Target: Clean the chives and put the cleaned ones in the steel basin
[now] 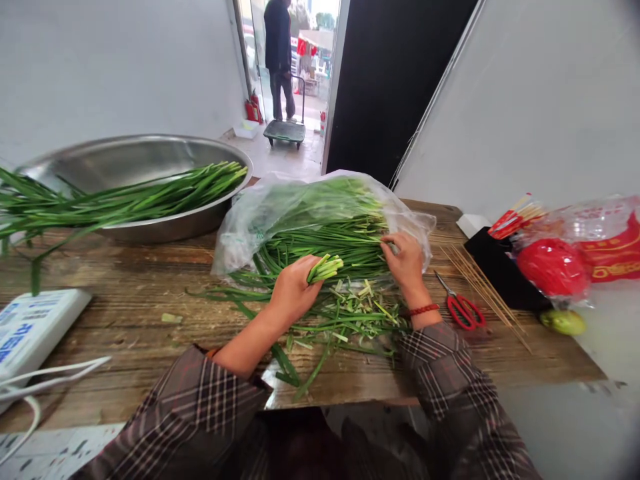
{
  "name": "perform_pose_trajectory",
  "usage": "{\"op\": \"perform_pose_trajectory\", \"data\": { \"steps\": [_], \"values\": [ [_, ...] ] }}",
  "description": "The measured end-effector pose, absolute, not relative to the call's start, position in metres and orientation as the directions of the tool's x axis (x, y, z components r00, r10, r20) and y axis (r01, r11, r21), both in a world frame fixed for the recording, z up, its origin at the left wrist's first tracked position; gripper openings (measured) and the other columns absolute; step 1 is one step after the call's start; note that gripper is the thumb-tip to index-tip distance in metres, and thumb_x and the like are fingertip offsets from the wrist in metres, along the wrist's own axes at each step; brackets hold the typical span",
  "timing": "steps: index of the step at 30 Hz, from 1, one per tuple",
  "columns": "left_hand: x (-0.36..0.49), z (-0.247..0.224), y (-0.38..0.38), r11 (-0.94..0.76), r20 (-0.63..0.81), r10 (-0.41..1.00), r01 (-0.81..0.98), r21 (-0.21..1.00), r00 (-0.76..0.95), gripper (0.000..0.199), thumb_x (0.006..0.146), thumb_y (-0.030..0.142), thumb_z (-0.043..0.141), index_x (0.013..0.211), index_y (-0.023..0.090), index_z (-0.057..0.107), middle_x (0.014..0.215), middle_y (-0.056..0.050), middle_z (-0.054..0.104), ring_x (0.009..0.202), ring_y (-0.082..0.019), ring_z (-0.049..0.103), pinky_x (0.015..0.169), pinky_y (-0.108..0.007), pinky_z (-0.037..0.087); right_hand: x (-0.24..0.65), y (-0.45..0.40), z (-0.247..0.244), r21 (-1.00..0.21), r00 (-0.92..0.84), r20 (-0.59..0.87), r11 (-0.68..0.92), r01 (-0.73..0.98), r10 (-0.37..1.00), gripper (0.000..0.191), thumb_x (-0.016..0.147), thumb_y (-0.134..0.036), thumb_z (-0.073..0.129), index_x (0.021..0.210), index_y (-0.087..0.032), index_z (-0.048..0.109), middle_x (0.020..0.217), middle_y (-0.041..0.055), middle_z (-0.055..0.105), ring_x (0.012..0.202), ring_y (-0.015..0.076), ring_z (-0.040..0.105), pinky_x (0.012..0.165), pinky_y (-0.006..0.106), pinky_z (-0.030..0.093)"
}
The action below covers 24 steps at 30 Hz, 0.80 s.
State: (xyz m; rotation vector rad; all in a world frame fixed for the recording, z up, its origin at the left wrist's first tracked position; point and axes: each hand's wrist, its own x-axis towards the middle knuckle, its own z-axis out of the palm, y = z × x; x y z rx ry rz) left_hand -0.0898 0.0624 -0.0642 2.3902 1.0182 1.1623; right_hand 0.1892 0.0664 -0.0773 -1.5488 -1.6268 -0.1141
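Note:
My left hand (295, 290) is closed around a small bunch of green stalks (326, 268), their pale cut ends pointing right. At the right edge of the leafy pile, my right hand (404, 259) has its thumb and forefinger pinched at the stalk ends; whether a stalk is between them is too small to tell. The long green leaves (325, 243) lie in an open clear plastic bag (233, 243). Loose trimmings (367, 300) are scattered on the wooden table (135, 280) between my hands.
A steel basin (150, 153) with more green leaves stands at the left, beyond a white device (40, 327) with cables. Red-handled scissors (465, 311), thin sticks (487, 293), a black box (500, 267) and red packages (555, 267) are at the right. A person (278, 53) with a cart stands in the doorway.

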Motion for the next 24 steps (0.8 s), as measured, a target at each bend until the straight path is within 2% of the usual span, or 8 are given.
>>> {"op": "perform_pose_trajectory", "data": {
  "steps": [4, 6, 11, 16, 20, 24],
  "values": [
    [-0.089, -0.061, 0.061, -0.706, 0.595, 0.704, 0.468, 0.531, 0.388, 0.018, 0.091, 0.02, 0.052, 0.074, 0.018, 0.056, 0.072, -0.001, 0.058, 0.069, -0.013, 0.055, 0.064, -0.024, 0.042, 0.182, 0.056, -0.065, -0.696, 0.235, 0.591, 0.341, 0.632, 0.772, 0.018, 0.084, -0.037, 0.063, 0.087, -0.021, 0.071, 0.088, 0.0043, 0.071, 0.08, 0.0181, 0.062, 0.07, 0.031, 0.047],
    [-0.089, -0.058, 0.058, -0.717, 0.629, 0.691, 0.444, 0.537, 0.356, 0.016, 0.092, 0.021, 0.052, 0.077, 0.018, 0.058, 0.076, -0.002, 0.059, 0.073, -0.014, 0.056, 0.067, -0.025, 0.045, 0.176, 0.05, -0.059, -0.768, 0.252, 0.548, 0.36, 0.53, 0.798, 0.019, 0.083, -0.039, 0.065, 0.087, -0.021, 0.071, 0.083, 0.0026, 0.07, 0.074, 0.016, 0.06, 0.068, 0.03, 0.047],
    [-0.091, -0.048, 0.051, -0.739, 0.713, 0.654, 0.416, 0.53, 0.253, 0.016, 0.093, 0.028, 0.052, 0.095, 0.018, 0.064, 0.096, -0.007, 0.066, 0.092, -0.018, 0.06, 0.085, -0.032, 0.05, 0.159, 0.037, -0.045, -0.784, 0.086, 0.494, 0.401, 0.473, 0.865, 0.021, 0.084, -0.041, 0.064, 0.079, -0.022, 0.07, 0.079, 0.002, 0.07, 0.076, 0.0163, 0.062, 0.072, 0.032, 0.048],
    [-0.088, -0.046, 0.05, -0.741, 0.688, 0.665, 0.37, 0.56, 0.292, 0.023, 0.095, 0.033, 0.049, 0.099, 0.018, 0.065, 0.11, -0.008, 0.07, 0.107, -0.019, 0.062, 0.099, -0.035, 0.048, 0.141, 0.03, -0.04, -0.784, -0.1, 0.452, 0.448, 0.43, 0.887, 0.022, 0.085, -0.042, 0.063, 0.08, -0.022, 0.07, 0.082, 0.0039, 0.071, 0.081, 0.018, 0.064, 0.076, 0.034, 0.05],
    [-0.084, -0.052, 0.052, -0.661, 0.54, 0.75, 0.391, 0.641, 0.382, 0.02, 0.094, 0.029, 0.051, 0.101, 0.017, 0.067, 0.101, -0.006, 0.073, 0.095, -0.018, 0.066, 0.088, -0.031, 0.05, 0.129, 0.028, -0.044, -0.842, -0.076, 0.395, 0.394, 0.37, 0.916, 0.022, 0.085, -0.042, 0.063, 0.08, -0.021, 0.07, 0.079, 0.0031, 0.07, 0.075, 0.0165, 0.062, 0.07, 0.032, 0.049],
    [-0.082, -0.056, 0.055, -0.653, 0.435, 0.752, 0.469, 0.594, 0.496, 0.015, 0.091, 0.024, 0.054, 0.085, 0.018, 0.067, 0.082, -0.002, 0.068, 0.08, -0.016, 0.063, 0.073, -0.026, 0.047, 0.12, 0.028, -0.049, -0.931, 0.015, 0.292, 0.281, 0.235, 0.956, 0.028, 0.082, -0.049, 0.065, 0.08, -0.021, 0.069, 0.075, 0.0018, 0.069, 0.066, 0.0148, 0.062, 0.064, 0.03, 0.05]
  ]
}}
